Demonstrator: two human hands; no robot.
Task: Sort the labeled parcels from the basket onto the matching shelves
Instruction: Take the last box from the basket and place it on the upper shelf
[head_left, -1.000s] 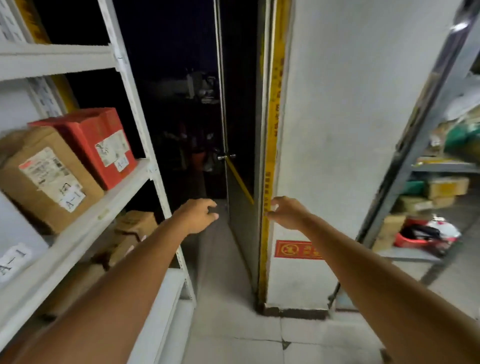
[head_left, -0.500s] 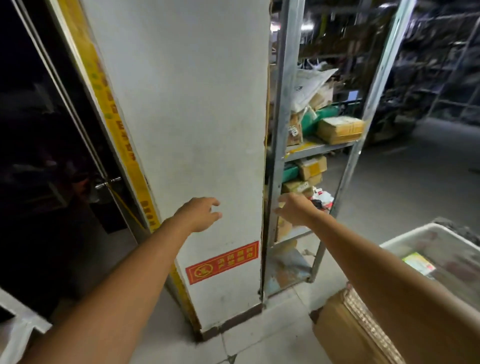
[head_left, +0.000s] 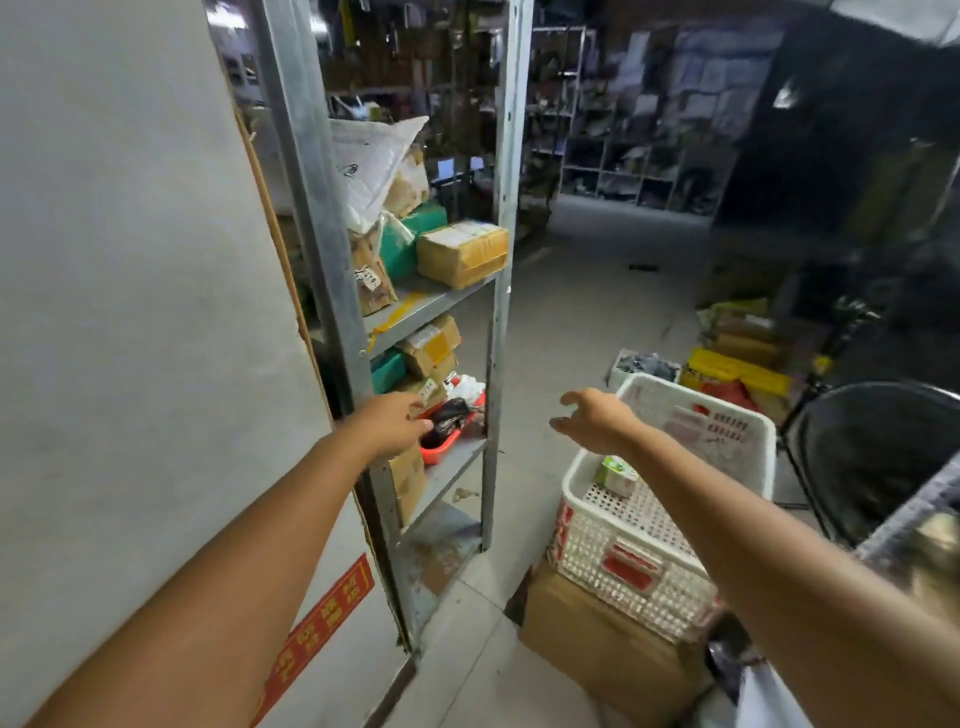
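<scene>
A white perforated plastic basket stands on a cardboard box at the lower right. Inside it lies one small green-and-white parcel. My right hand hovers above the basket's near left corner, fingers loosely spread, holding nothing. My left hand is stretched forward in front of a grey metal shelf unit, fingers relaxed and empty. The shelves carry brown and yellow-taped parcels and a red tray.
A white pillar with a red sign fills the left. A black round fan or chair stands right of the basket. Yellow bags and boxes lie on the grey floor behind. Dark shelving lines the back.
My view has swung right, away from the white shelf and dark door, past the pillar to the metal shelves and basket. Both hands stay stretched out and empty.
</scene>
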